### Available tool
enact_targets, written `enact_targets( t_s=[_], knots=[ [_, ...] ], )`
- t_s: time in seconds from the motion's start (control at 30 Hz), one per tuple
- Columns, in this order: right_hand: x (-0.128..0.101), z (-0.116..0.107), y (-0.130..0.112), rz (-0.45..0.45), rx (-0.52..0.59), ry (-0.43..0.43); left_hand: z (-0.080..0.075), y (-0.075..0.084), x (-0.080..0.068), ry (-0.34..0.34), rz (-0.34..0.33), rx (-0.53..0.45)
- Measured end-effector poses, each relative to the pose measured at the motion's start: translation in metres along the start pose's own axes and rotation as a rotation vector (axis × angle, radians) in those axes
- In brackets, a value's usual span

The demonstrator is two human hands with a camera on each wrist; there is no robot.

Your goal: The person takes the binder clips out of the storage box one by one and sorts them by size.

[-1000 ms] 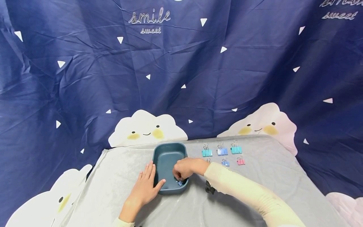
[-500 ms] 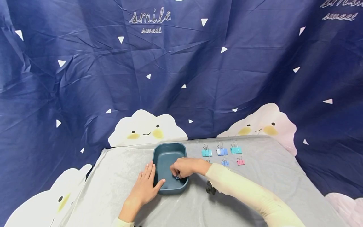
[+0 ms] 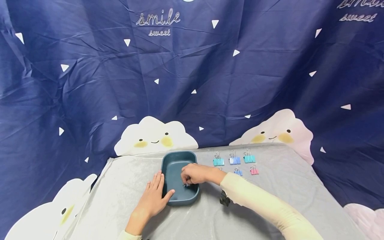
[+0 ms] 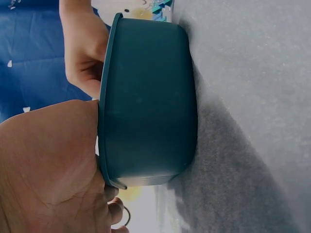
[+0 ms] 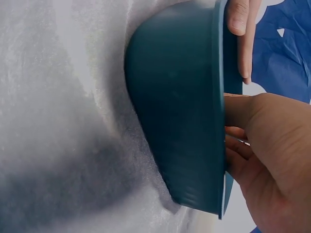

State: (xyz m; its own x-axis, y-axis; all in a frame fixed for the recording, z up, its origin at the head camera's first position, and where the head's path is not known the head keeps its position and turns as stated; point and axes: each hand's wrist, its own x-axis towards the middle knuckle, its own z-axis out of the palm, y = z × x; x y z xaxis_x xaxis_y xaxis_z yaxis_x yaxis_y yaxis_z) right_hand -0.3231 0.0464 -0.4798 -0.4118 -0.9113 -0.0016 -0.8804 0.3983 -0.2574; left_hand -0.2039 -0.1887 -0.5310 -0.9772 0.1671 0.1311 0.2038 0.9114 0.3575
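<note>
My right hand (image 3: pixel 193 174) reaches over the right rim into a dark teal box (image 3: pixel 177 196), its fingers curled and pinching a small binder clip (image 3: pixel 185 185). Only a bit of that clip shows beneath the fingertips. In the right wrist view the box wall hides the fingertips and the clip. My left hand (image 3: pixel 153 196) lies with straight fingers along the box's left rim, the thumb over the near left corner. The left wrist view has the palm against the rim, with the box's outer wall (image 4: pixel 148 97) beside it.
Right of the box, binder clips lie in two rows on the grey cloth (image 3: pixel 288 186): a teal clip (image 3: pixel 218 162), a blue clip (image 3: pixel 235 160) and another teal clip (image 3: pixel 249 159) behind; a small blue clip (image 3: pixel 238 173) and pink clip (image 3: pixel 254 171) in front. A navy curtain (image 3: pixel 180 66) hangs behind.
Inside the box, my right hand has moved slightly up and left from the near right corner, where the blue binder clip showed more. The left hand has stayed on the rim.
</note>
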Motion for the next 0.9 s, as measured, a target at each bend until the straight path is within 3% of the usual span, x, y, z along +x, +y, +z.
enact_targets(
  t_s=[0.33,0.57,0.67,0.9],
  knots=[
    [-0.007,-0.01,0.002,0.018,0.062,0.031,-0.009,0.008,-0.003,-0.004,0.009,-0.047],
    [-0.013,-0.018,0.001,0.002,0.091,0.057,-0.007,0.007,-0.004,-0.005,0.006,-0.025],
    [-0.015,-0.02,0.004,0.004,0.087,0.078,-0.008,0.007,-0.004,0.004,0.024,-0.041],
    [-0.027,-0.029,0.01,0.024,0.071,0.153,-0.015,0.015,-0.004,-0.026,-0.008,-0.022]
  ],
)
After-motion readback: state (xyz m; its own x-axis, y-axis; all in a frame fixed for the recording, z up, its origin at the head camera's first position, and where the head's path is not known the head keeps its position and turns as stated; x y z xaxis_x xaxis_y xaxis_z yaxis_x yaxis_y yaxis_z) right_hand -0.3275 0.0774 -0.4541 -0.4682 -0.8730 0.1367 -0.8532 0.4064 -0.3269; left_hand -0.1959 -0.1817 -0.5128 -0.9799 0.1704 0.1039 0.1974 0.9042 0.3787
